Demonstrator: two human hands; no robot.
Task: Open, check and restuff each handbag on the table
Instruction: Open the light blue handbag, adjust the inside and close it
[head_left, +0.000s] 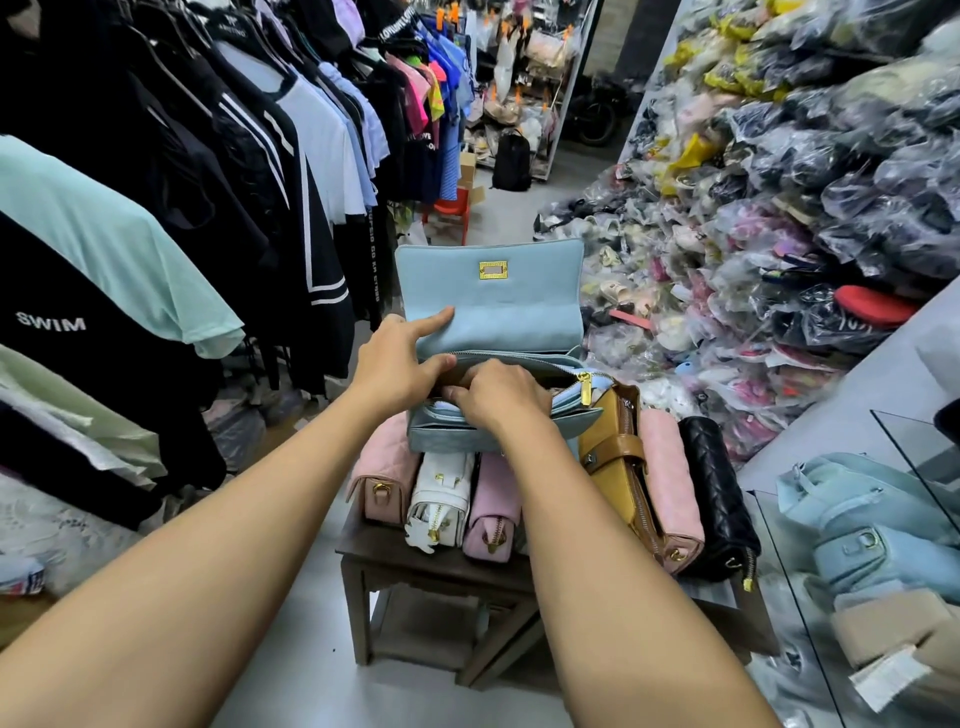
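- A person checks a blue bag (493, 296) in a crowded clothing stockroom. The bag sits on top of a row of other handbags on a small wooden table (395, 556), flap thrown back and gold clasp (493, 270) facing the camera.
- The left hand (400, 364) pinches the bag's rear edge at the flap hinge, forefinger laid along the lining and thumb at the mouth, holding it open.
- The right hand (498, 397) reaches into the mouth with fingers curled. Whether it grasps stuffing or only the front wall cannot be told.
- The step looks like the inside check or restuffing of this bag, with the zip pull (585, 389) hanging clear at the right.
- Next, the filling likely needs pressing in evenly, then the zip drawn and the flap folded down.
- Below wait a pink bag (384, 478), a white bag (441, 499), a tan bag (615, 467) and a black bag (717, 493), packed side by side.
- The blue bag's perch is soft and may tip.
- Hanging clothes (208, 156) crowd the left, and wrapped goods (779, 208) are heaped on the right.
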